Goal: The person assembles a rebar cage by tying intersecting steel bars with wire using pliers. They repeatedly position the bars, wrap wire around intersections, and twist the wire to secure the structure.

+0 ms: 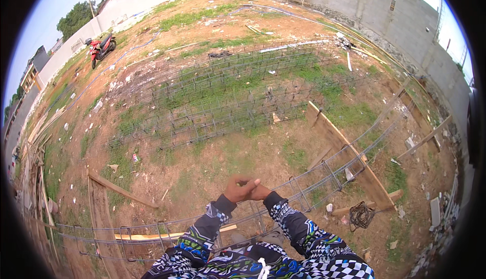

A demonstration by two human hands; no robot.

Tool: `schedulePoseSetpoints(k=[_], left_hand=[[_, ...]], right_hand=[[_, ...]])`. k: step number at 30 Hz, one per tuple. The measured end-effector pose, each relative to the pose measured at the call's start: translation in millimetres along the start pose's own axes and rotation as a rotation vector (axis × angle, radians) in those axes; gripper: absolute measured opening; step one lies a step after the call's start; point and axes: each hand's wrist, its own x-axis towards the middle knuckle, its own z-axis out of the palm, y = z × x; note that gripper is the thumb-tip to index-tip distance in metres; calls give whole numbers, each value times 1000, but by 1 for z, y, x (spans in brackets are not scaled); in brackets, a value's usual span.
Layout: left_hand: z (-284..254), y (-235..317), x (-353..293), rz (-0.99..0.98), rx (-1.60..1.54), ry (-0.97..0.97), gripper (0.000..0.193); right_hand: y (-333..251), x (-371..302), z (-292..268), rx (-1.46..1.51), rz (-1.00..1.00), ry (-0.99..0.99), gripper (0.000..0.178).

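My left hand (pixel 236 189) and my right hand (pixel 259 192) meet in front of my body, above a long steel rebar cage (pixel 299 194). The left fingers are curled into a loop, and the right hand is closed against them. Whatever lies between them, if anything, is too small or hidden to make out. Square stirrups are spaced along the cage, which passes beneath my forearms from left to right. Its right part rests on an upright wooden board (pixel 349 150).
Several more rebar cages (pixel 217 112) lie on the grass ahead. A coil of dark wire (pixel 361 215) sits at right. Planks (pixel 97 203) and bamboo poles (pixel 38 150) lie left. A red motorbike (pixel 101 49) stands far left; a grey block wall (pixel 374 11) bounds the right.
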Motion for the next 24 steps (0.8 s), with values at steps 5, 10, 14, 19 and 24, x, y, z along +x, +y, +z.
schedulePoseSetpoints(k=[5, 10, 14, 19, 24], left_hand=[[-47, 6, 72, -175, -187, 105, 36], [29, -2, 89, 53, 374, 828, 51], [-20, -36, 103, -217, -123, 385, 48], [-34, -27, 109, -222, -298, 172, 52], [32, 0, 95, -156, 290, 831, 49]], right_hand=[[-25, 52, 7, 194, 540, 198, 31], [29, 56, 43, -232, 409, 923, 32], [14, 40, 27, -45, 256, 607, 35], [8, 48, -13, 575, 635, 155, 37], [31, 40, 21, -140, 270, 696, 28]])
